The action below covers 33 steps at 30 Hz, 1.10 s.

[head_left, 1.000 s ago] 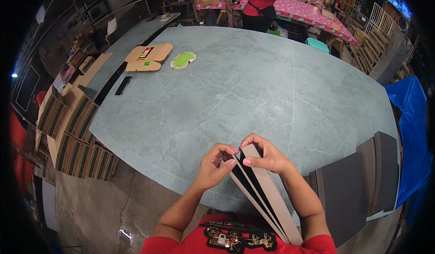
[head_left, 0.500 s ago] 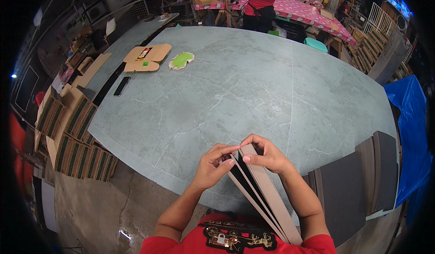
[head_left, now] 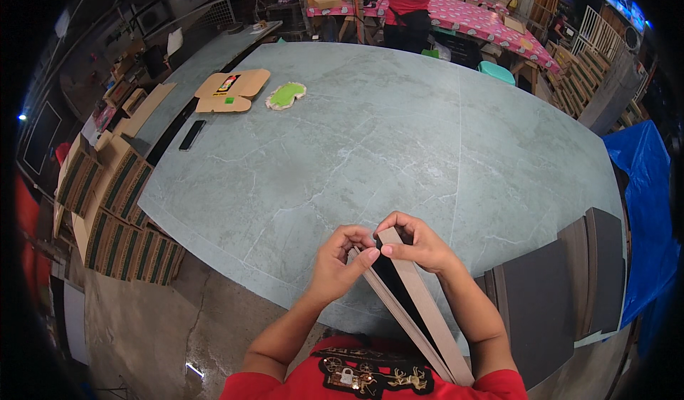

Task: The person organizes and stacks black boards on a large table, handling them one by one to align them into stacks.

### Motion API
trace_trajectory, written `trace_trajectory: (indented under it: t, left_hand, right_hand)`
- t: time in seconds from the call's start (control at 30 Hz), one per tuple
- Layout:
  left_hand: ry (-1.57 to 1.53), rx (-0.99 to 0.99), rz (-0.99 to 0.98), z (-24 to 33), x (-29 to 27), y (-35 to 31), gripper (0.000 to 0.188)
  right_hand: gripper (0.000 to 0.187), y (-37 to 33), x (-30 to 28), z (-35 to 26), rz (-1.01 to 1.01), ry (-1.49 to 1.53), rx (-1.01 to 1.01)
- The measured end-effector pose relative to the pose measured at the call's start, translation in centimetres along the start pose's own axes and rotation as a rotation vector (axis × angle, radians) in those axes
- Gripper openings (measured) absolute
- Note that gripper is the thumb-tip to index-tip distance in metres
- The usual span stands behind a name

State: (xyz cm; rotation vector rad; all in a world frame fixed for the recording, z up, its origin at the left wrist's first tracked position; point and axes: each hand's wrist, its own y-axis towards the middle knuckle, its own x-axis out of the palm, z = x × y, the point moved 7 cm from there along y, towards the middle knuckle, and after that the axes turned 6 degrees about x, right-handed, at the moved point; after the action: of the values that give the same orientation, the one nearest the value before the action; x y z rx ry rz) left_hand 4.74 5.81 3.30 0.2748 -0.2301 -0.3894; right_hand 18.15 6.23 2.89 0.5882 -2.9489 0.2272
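A bundle of flat boards (head_left: 420,293) with grey-brown edges and black faces leans on edge from my chest to my fingers. At its far top corner my right hand (head_left: 417,243) is closed on the thicker right-hand part, thumb on the near side. My left hand (head_left: 340,261) pinches the thinner left-hand boards (head_left: 397,313) between thumb and curled fingers. A dark wedge-shaped gap parts the two portions, narrowing toward my body. The fingertips of both hands almost meet at the top.
Stacks of dark grey boards (head_left: 534,296) lie at the right edge of the marbled table (head_left: 370,143). Farther off are a phone (head_left: 192,135), an unfolded cardboard piece (head_left: 239,86) and a green pad (head_left: 286,95). Cartons (head_left: 128,207) stand left; a person (head_left: 410,8) works beyond.
The gap between the two board portions has widened at the top. More boards now sit on the left-hand side, and my left thumb has shifted toward the right hand.
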Motion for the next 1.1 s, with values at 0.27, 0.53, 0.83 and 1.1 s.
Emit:
trace_trajectory:
  t: [0.27,0.53,0.83,1.1]
  left_hand:
    - [0.138,0.024,-0.075,0.92,0.33,0.39,0.031]
    - [0.088,0.017,-0.068,0.58,0.14,0.3,0.031]
    - [0.059,0.003,-0.076,0.28,-0.11,0.23,0.031]
    - [0.08,0.07,-0.051,0.04,-0.26,0.34,0.027]
  right_hand:
    - [0.035,-0.02,0.37,-0.36,-0.01,0.074,-0.015]
    - [0.036,-0.04,0.01,0.19,-0.027,0.061,-0.001]
    - [0.038,-0.17,0.04,-0.04,-0.021,0.097,0.016]
    - [0.036,-0.04,-0.34,0.2,-0.007,0.071,0.008]
